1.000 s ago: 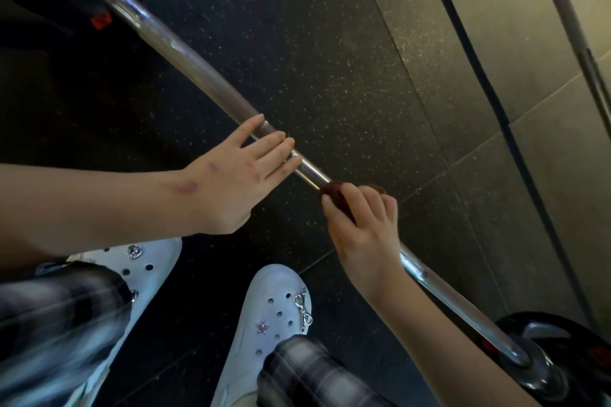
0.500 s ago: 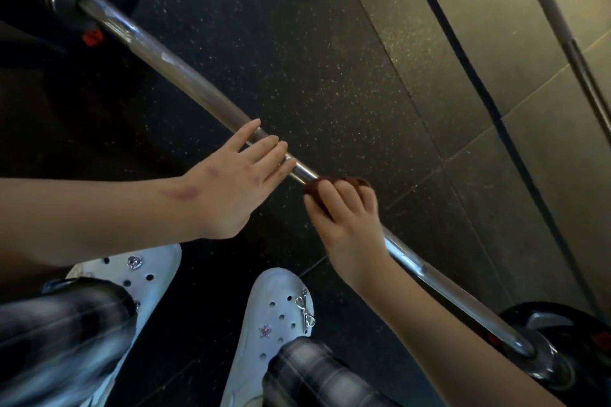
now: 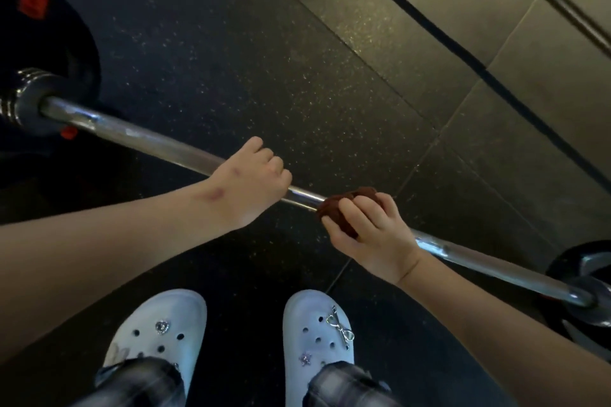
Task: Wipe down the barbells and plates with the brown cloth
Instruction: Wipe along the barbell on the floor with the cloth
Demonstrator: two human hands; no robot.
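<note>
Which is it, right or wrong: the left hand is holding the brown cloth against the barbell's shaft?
Wrong: the head view shows the right hand holding the brown cloth against the barbell's shaft; the left hand grips the bare shaft.

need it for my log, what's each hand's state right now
Left hand: closed, fingers curled over the barbell.
Right hand: closed on the brown cloth, holding it against the barbell.
</note>
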